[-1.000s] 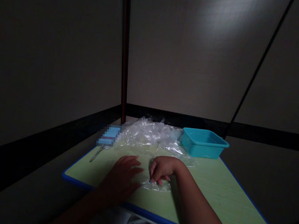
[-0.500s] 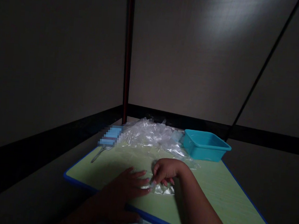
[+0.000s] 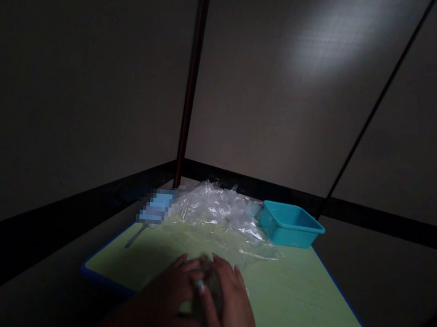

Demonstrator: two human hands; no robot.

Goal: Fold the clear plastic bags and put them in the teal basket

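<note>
Clear plastic film [image 3: 214, 286]: thin, see-through, low on surface [image 3: 288, 285], mostly hidden by fingers [image 3: 191, 266] of both hands; outline unclear. Small pale bit [image 3: 199, 284] at fingertips, too blurred to identify. Heap of clear plastic [image 3: 215, 206]: crumpled, glossy, loosely piled along far side of surface, peaks raised, flatter sheets spreading toward near side, right end just beside teal tub [image 3: 292, 235].

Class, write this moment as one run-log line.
left hand beside right hand; grip unclear; clear plastic heaped beyond; teal tub right of heap
</note>
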